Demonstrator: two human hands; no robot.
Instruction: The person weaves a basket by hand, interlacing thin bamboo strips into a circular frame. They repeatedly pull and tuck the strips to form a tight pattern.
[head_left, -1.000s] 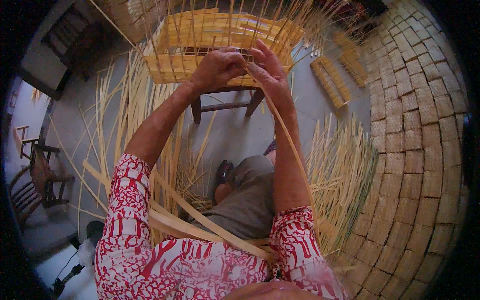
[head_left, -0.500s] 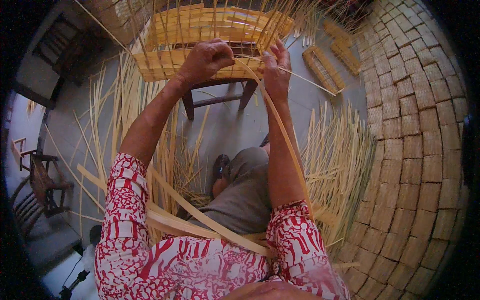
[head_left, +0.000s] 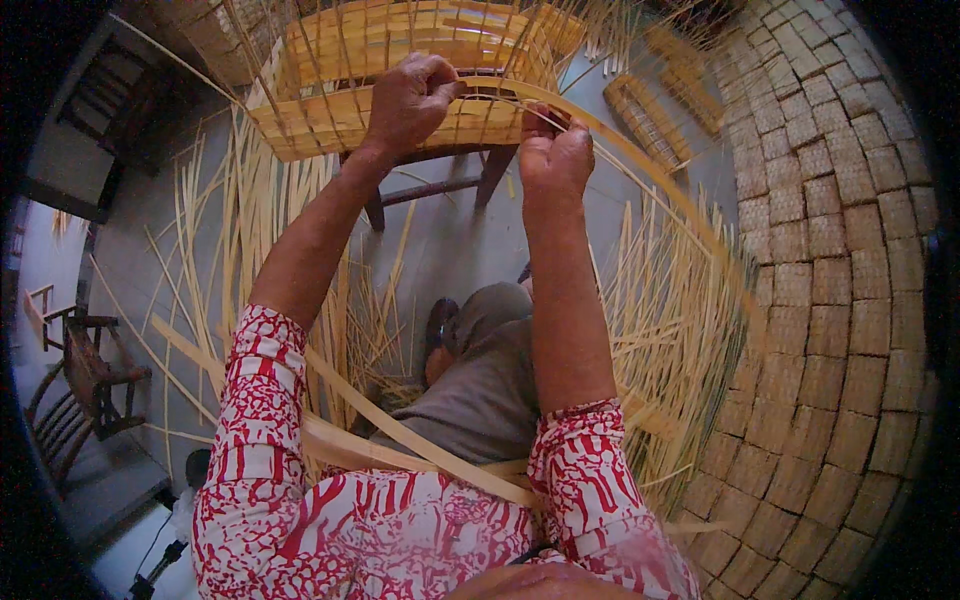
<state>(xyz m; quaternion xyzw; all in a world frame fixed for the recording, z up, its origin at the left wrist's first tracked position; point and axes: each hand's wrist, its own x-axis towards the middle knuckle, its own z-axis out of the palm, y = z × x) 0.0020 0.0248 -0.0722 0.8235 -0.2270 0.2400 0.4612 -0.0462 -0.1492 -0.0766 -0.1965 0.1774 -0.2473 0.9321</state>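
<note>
A half-woven yellow bamboo basket (head_left: 320,125) with upright stakes sits in front of me on a dark wooden stool (head_left: 432,190). My left hand (head_left: 408,105) is closed at the near wall's top edge, pinching a long flat bamboo strip (head_left: 655,172). From there the strip arcs right, past my right hand, and its blurred tail hangs over the floor. My right hand (head_left: 558,160) is closed near the basket's right end, fingers curled round a thin pale bamboo strip (head_left: 515,100). Its fingertips are partly hidden.
Loose bamboo strips lie in piles on the left (head_left: 260,180) and right (head_left: 660,330). Wide strips (head_left: 420,445) cross my lap. Stacked woven pieces (head_left: 810,260) fill the right side. A finished-looking basket (head_left: 645,120) lies at the far right; wooden chairs (head_left: 95,370) stand left.
My right hand has turned, its fingers curling in, and come slightly nearer me. The flat strip has swung from along my right forearm out to the right. The basket has shifted slightly left.
</note>
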